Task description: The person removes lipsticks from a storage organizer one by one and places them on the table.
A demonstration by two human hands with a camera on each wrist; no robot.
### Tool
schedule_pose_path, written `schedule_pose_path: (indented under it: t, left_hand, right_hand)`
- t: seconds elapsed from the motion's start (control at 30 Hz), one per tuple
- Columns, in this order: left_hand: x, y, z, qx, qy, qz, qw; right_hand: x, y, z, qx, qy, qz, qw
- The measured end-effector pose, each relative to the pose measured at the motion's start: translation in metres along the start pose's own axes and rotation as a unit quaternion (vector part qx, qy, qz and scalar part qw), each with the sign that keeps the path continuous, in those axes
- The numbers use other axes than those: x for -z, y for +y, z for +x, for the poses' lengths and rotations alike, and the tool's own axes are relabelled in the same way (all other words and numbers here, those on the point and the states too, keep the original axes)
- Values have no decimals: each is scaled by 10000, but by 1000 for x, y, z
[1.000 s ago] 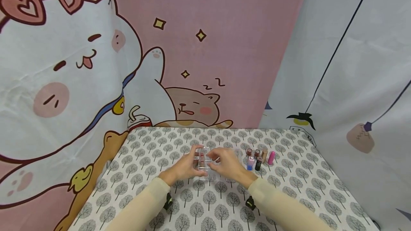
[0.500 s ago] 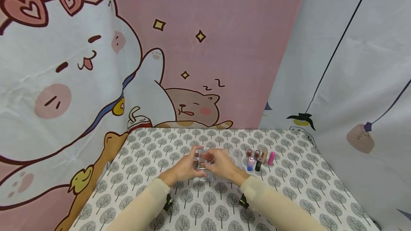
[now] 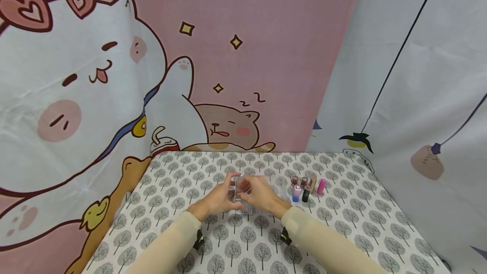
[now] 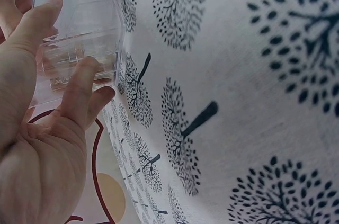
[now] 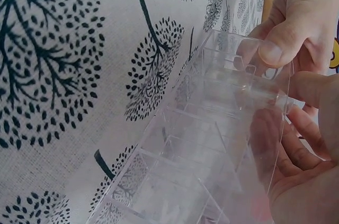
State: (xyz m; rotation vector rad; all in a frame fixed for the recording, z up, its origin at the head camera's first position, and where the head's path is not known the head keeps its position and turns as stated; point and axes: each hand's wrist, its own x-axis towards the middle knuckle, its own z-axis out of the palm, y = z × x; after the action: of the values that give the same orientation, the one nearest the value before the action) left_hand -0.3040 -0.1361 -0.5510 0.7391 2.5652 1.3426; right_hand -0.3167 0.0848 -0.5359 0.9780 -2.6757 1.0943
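A clear plastic organizer (image 5: 185,181) with thin dividers stands on the table in front of me. My left hand (image 3: 217,198) grips its left end, thumb on the near side and fingers on the far side. Brownish items show through the wall in the left wrist view. My right hand (image 3: 260,193) is over that same end, fingers bent down toward the compartments. In the right wrist view, its thumb and fingers pinch the end of a clear, cylindrical cosmetic tube (image 5: 259,91) at the end compartments. The right hand hides much of the organizer in the head view.
To the right stand several cosmetics: a pink-and-blue bottle (image 3: 296,193), a black tube (image 3: 306,194), a bright pink tube (image 3: 321,187), a tan tube (image 3: 313,184) and brown-topped ones. A tree-print cloth (image 3: 182,223) covers the table; cartoon curtains hang behind.
My right hand has moved left along the organizer to its left end, covering the reddish items seen there before. The left hand has kept its hold.
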Motion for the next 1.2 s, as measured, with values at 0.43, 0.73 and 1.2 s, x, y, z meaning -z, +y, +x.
schedule_pose_path:
  t: [0.43, 0.73, 1.2]
  left_hand:
    - [1, 0, -2, 9, -50, 37, 10000]
    - [1, 1, -2, -44, -36, 36, 10000]
    - [0, 2, -3, -14, -30, -185, 9998]
  right_hand:
    - [-2, 0, 0, -37, -33, -6, 10000]
    - [0, 0, 0, -50, -55, 43, 10000]
    - [5, -4, -1, -266, 5, 136, 9996]
